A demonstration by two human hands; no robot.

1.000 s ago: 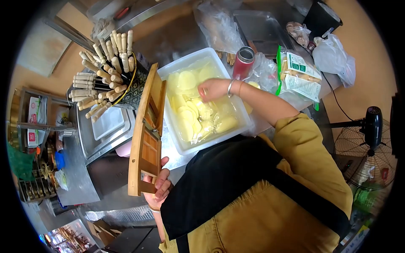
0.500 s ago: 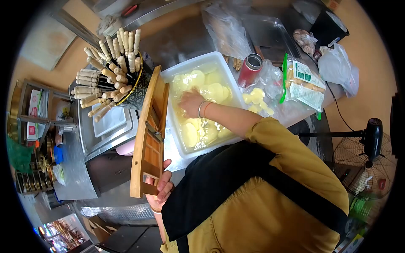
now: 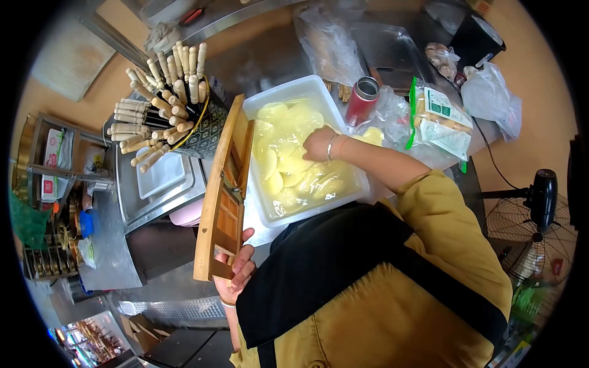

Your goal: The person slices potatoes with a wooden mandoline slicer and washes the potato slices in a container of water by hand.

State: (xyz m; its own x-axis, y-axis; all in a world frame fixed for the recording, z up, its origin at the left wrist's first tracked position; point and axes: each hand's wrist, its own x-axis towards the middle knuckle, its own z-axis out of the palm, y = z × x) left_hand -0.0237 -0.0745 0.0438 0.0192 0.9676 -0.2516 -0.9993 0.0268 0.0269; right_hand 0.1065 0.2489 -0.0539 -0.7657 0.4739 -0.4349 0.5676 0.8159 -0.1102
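Note:
My left hand [image 3: 238, 270] is wrapped round the lower end of a wooden slicer frame [image 3: 215, 227], which stands tilted along the left side of a white tub [image 3: 366, 189]. Pale yellow round slices [image 3: 288, 156] lie in water in the tub. Over the tub's right half is my right hand [image 3: 319, 145], with its fingers curled down at the water and the fingertips partly hidden, so what they hold, if anything, cannot be made out. A few slices [image 3: 373, 135] rest on the counter just right of the tub.
A bucket of wooden-handled skewers [image 3: 205, 132] stands at the left, beside a metal tray with a small white tray [image 3: 162, 175]. Beyond the tub are a red flask [image 3: 362, 101], a green-edged bag [image 3: 438, 119] and a metal tray [image 3: 392, 55]. A fan [image 3: 543, 202] is at the right.
My right hand swept left through the tub, then came back to the right with its fingers curled. The slices in the water have shifted. My left hand still holds the wooden frame.

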